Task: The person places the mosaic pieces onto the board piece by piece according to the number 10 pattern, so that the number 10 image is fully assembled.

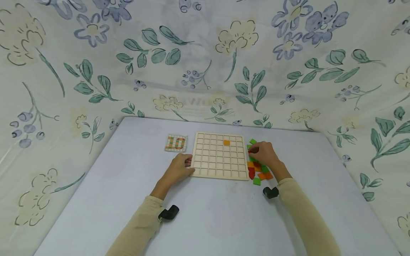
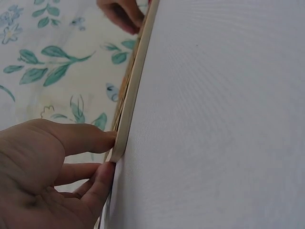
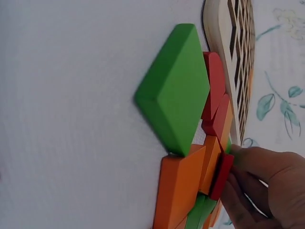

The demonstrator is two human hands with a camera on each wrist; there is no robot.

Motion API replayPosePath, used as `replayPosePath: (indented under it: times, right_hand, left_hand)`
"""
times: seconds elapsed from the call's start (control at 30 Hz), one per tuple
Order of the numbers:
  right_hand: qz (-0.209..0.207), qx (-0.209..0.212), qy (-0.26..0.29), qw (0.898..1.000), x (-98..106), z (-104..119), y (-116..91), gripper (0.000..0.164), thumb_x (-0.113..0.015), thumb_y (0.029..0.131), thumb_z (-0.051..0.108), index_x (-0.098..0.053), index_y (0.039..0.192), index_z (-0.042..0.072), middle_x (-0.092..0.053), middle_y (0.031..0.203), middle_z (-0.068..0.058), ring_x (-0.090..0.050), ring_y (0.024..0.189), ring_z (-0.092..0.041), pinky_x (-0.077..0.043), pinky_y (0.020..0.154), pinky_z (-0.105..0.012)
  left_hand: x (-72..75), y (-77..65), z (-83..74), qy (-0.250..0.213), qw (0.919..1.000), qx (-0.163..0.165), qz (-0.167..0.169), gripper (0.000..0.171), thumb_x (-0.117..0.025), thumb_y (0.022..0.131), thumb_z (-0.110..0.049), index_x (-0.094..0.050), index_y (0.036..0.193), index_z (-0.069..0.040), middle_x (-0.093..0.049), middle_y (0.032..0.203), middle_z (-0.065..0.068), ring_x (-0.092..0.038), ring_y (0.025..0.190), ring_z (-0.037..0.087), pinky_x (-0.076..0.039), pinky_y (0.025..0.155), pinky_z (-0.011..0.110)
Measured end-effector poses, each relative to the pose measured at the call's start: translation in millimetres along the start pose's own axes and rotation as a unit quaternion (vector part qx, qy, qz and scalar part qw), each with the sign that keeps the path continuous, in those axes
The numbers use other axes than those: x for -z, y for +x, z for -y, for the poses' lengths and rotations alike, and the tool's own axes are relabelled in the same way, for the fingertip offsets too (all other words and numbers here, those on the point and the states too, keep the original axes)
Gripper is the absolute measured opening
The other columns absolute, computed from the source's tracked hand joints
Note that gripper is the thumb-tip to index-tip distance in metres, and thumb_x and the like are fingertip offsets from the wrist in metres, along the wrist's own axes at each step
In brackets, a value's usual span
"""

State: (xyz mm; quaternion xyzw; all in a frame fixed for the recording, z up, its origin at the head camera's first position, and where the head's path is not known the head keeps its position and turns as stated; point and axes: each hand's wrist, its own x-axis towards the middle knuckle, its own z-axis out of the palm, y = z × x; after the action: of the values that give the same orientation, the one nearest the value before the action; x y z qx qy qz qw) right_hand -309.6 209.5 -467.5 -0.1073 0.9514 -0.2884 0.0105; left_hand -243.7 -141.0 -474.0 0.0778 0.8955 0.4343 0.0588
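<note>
Nearest, a green tile [image 3: 178,93] shows its thick side only from the right wrist. The left hand [image 1: 178,167] pinches the board [image 1: 221,178] on the bench [image 1: 211,217]; the right hand [image 1: 264,153], curled, pinches a red tile [image 1: 250,152] beside it. Only the head view shows the card's face [image 1: 176,143].

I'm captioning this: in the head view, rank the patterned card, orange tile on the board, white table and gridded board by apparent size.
1. White table
2. Gridded board
3. Patterned card
4. Orange tile
</note>
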Motion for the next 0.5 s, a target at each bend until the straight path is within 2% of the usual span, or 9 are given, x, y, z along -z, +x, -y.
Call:
replayPosePath:
  times: [0.23, 0.5]
  right_hand:
    - [-0.012, -0.019, 0.024, 0.999, 0.8, 3.6, -1.0, 0.02, -0.076, 0.085, 0.011, -0.074, 0.102, 0.002, -0.071, 0.097, -0.011, -0.063, 0.09, -0.026, -0.057, 0.085, -0.039]
    - [-0.041, -0.01, 0.063, 0.997, 6.6, 1.1, -6.5, 0.013, -0.077, 0.083, 0.007, -0.074, 0.095, 0.002, -0.072, 0.091, -0.01, -0.065, 0.085, -0.025, -0.058, 0.08, -0.039]
  left_hand:
    - [0.7, -0.4, -0.9, 0.001, 1.0, 0.003, -0.003, 0.057, -0.074, 0.081, 0.002, -0.051, 0.131, 0.014, -0.057, 0.114, 0.019, -0.06, 0.105, 0.029, -0.053, 0.091, 0.034]
    - [-0.2, 1.4, 0.0, 0.0, 1.0, 0.002, 0.0, 0.056, -0.074, 0.081, 0.0, -0.052, 0.131, 0.013, -0.057, 0.114, 0.018, -0.061, 0.104, 0.027, -0.053, 0.091, 0.034]
